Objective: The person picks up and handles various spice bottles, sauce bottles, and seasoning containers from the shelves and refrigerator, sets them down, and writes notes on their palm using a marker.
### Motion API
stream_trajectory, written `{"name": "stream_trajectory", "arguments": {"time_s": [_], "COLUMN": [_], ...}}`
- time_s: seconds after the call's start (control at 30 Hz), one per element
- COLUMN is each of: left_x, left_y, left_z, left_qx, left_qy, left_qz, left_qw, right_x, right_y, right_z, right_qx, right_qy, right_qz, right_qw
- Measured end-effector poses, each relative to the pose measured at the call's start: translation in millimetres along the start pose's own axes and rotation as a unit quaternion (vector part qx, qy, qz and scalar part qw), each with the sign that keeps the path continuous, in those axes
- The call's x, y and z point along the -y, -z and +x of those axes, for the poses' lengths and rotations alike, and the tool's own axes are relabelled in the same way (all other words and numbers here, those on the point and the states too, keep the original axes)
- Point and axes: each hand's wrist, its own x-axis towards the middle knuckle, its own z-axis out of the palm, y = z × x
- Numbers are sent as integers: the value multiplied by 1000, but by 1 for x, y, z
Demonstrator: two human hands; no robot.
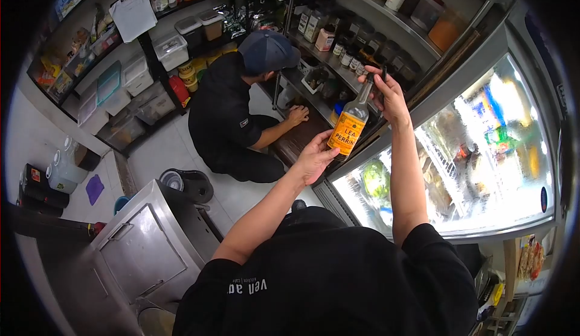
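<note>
orange-labelled, the glass bottle (350, 132) is tilted in mid-air before the shelves (389, 18), beside the lit fridge (465, 79). the left hand (314, 159) grips its base; the right hand (389, 100) grasps its top, a small dark piece (384, 72) there too unclear to name. beyond, a co-worker (220, 106) in a cap (263, 52) crouches.
</note>
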Motion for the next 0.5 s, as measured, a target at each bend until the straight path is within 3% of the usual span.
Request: {"name": "stream_trajectory", "arguments": {"time_s": [0.5], "left_x": [13], "left_y": [-2], "left_z": [-7], "left_qx": [-46], "left_qy": [-5], "left_qz": [8], "left_qw": [999], "right_x": [-14], "right_y": [-5], "right_z": [-8], "right_qx": [-24], "right_qy": [-24], "right_qz": [12], "right_qw": [999]}}
